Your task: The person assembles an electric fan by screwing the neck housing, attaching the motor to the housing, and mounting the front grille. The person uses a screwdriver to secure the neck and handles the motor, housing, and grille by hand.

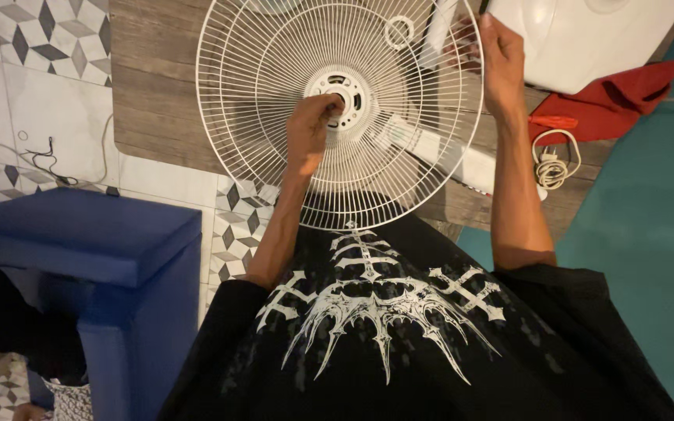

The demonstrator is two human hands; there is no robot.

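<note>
So I had the white fan grille (274, 93) up in front of me, over the wooden table (157, 86), its bottom edge just above my black shirt (399, 343). My left hand (310, 129) was at the hub (349, 97) dead centre of the grille, fingers pinched shut on something at the middle, though I couldn't tell exactly what bit since my knuckles covered it. My right hand (501, 66) was up at about 2 o'clock on the rim, fingers wrapped tight around the outer ring, holding the grille. Through the wires you could see a white fan part (438, 148) lying on the table at roughly 4 o'clock from the hub. Off past the rim at 3 o'clock sat a red cloth (618, 97), with a coiled white cable (553, 164) just below it and a white fan body (587, 35) at 1 o'clock. A blue box (95, 257) stood way off at 8 o'clock on the tiled floor (33, 101).
</note>
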